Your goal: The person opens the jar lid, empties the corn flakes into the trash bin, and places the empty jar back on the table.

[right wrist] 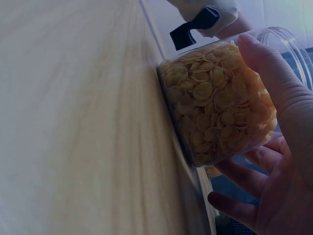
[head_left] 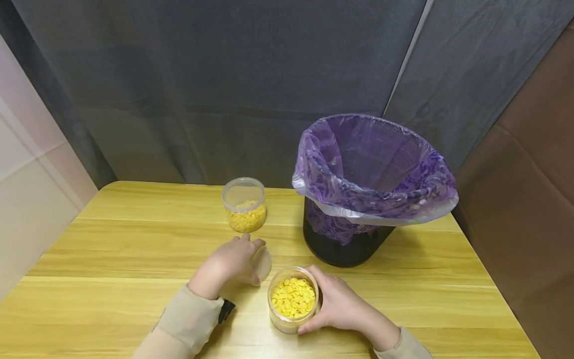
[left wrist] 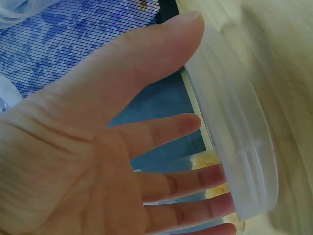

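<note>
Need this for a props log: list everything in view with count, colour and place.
Table: one, yellow wood-grain, foreground
Bin: one, black mesh, table's right rear
Liner: one, purple with whitish edge, in bin, folded over rim
Far jar: one, clear, left of bin
Near jar: one, clear, table's front
Flakes: too many to count, yellow, inside both jars
Lid: one, translucent, between jars
Backdrop: one, grey cloth, behind table
White panel: one, left side
Brown panel: one, right side
Sleeves: two, beige, both arms
Black attachment: one, left cuff
Left hand: one, bare, at lid
Right hand: one, bare, gripping near jar
</note>
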Motion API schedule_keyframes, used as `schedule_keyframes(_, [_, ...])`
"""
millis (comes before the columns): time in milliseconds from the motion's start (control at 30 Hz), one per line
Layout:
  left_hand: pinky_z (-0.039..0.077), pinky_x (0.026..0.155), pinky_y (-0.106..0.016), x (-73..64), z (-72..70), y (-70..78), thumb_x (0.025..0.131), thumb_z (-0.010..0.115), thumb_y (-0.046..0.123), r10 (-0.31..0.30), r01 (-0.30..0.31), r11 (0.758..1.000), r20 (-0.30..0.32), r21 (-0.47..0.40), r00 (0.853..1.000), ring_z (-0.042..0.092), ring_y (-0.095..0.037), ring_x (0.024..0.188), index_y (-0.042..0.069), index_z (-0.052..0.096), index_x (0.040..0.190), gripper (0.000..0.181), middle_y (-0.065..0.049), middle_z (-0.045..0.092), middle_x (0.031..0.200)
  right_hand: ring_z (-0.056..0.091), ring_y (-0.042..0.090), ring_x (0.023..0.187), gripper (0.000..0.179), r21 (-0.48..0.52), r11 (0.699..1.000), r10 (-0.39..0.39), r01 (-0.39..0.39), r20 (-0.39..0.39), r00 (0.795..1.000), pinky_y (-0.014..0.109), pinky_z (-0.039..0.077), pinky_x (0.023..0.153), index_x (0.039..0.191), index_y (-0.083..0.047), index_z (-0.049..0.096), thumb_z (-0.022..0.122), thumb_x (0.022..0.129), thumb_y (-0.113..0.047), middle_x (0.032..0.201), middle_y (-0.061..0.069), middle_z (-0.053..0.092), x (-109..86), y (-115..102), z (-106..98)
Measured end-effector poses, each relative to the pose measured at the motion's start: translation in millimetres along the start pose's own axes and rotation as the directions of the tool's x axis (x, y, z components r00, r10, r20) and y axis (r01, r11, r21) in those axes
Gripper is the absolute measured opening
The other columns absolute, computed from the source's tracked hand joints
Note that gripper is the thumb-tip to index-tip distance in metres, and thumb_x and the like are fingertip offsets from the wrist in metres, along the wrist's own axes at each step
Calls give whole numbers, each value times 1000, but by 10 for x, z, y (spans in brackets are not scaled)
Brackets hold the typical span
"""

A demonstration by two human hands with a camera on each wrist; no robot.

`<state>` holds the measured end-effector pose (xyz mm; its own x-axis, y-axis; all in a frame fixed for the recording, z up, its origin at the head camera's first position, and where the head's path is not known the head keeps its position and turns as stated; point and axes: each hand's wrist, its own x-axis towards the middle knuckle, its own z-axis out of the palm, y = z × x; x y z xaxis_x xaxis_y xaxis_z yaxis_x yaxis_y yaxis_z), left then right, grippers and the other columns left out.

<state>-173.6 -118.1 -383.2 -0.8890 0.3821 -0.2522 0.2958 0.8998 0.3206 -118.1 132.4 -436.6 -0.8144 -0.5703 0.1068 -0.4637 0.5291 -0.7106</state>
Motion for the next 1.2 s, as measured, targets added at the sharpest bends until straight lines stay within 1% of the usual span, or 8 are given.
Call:
schedule_keyframes(167, [44,87,-59,10,11,-9,59,90,21,-10,10,1000,6,-6,1000,44,-47,118,7,51,136,87,-33,37,138,55,12,107,99,1,1000,2,-2,1,1000,39,45,92,133,-25,43,91,50,-51,119,-11,57,-1,2,0])
schedule_keyframes(300, [46,84,-58,25,29,-19,57,90,22,-6,6,1000,1,9,1000,46,-46,115,7,52,135,88,-32,39,137,56,13,107,98,-5,1000,-5,5,-2,1000,39,45,91,133,-25,43,91,50,-52,118,-10,58,-4,7,3])
schedule_keyframes(533, [48,81,-54,63,72,-37,53,92,22,-6,7,999,-18,45,1000,48,-41,108,8,55,132,88,-27,44,132,56,12,106,98,-8,1000,-8,8,-6,1000,39,46,91,132,-25,44,90,50,-52,118,-10,58,-10,11,3])
schedule_keyframes(767, [49,76,-49,99,101,-41,53,92,25,-12,14,996,-17,92,1000,48,-38,102,9,55,131,88,-22,47,120,56,13,107,97,-7,1000,1,-1,-1,1000,40,45,91,132,-25,44,89,51,-55,118,-9,58,-4,12,3])
schedule_keyframes(933, [49,75,-49,94,97,-31,52,92,26,-20,21,995,-12,95,1000,49,-37,100,9,55,131,89,-22,47,119,56,13,107,97,-2,1000,7,-7,5,1000,40,45,91,132,-25,43,89,51,-55,119,-8,58,3,10,1])
schedule_keyframes(1200, [49,75,-49,78,83,-30,52,92,27,-15,16,994,-10,105,1000,49,-38,100,9,54,131,89,-23,47,119,56,13,107,97,3,1000,4,-4,4,1000,40,45,91,132,-26,43,89,51,-55,119,-9,58,1,7,2])
